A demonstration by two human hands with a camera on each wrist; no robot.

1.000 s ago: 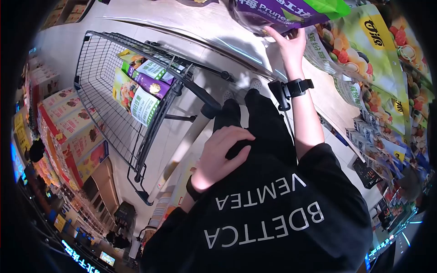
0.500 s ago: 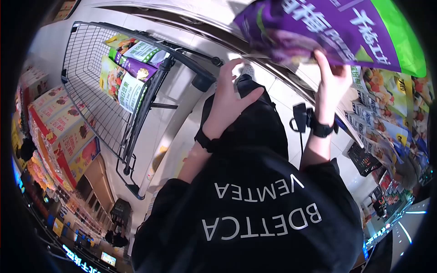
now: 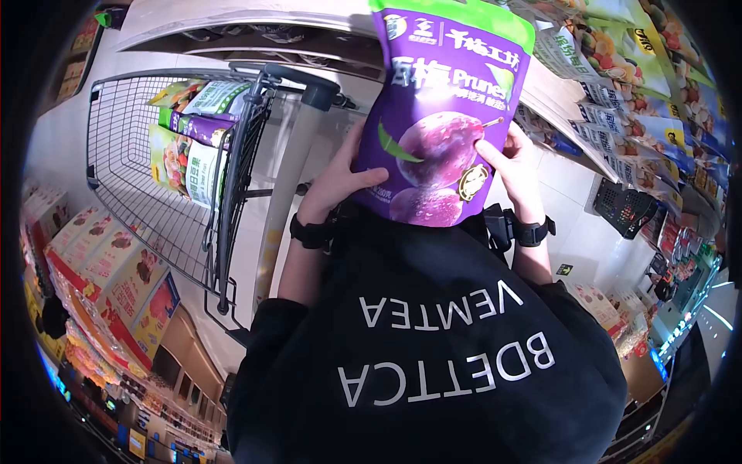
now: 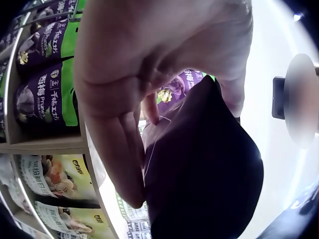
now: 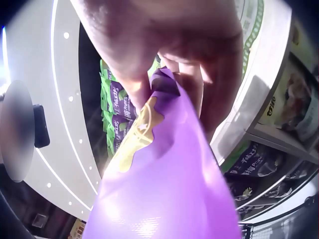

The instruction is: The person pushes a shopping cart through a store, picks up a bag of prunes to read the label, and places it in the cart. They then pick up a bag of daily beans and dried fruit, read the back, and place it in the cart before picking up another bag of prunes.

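Observation:
Both hands hold a purple prune bag (image 3: 444,116) with a green top edge in front of the body, its printed front facing up. My left hand (image 3: 336,179) grips the bag's left edge, thumb on the front. On the opposite edge, my right hand (image 3: 514,174) pinches it with the thumb over the front and the fingers behind. The left wrist view shows the bag's dark, shaded side (image 4: 204,169) between thumb and fingers. Seen from the right wrist, the bag's shiny purple face (image 5: 164,184) bulges below the hand.
To the left stands a wire shopping cart (image 3: 315,89) with several snack bags (image 3: 189,155) inside. Sloped shelves at the right carry rows of fruit snack bags (image 3: 638,112). A black basket (image 3: 624,210) sits below them, and stacked red and white boxes (image 3: 116,259) stand at the left.
The right hand has brought the prune bag from the shelf side toward the body and turned it front up. My left hand has risen from the lap and taken the bag's left edge.

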